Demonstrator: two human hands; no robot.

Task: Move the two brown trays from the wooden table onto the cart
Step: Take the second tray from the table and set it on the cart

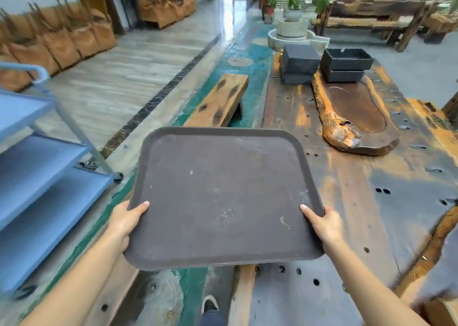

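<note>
A brown tray (223,197) is held flat in the air between the wooden table (347,202) and the blue cart (37,177). My left hand (124,223) grips its near left edge, thumb on top. My right hand (324,223) grips the near right edge the same way. The tray is empty, with a few pale marks on its surface. The cart stands at the left with blue shelves. I see only this one brown tray.
A carved wooden tea tray (357,117) and two stacks of dark boxes (322,63) sit on the table farther back. A wooden bench (218,100) runs along the table's left side. My shoe (210,304) shows below. Brown chairs line the left wall.
</note>
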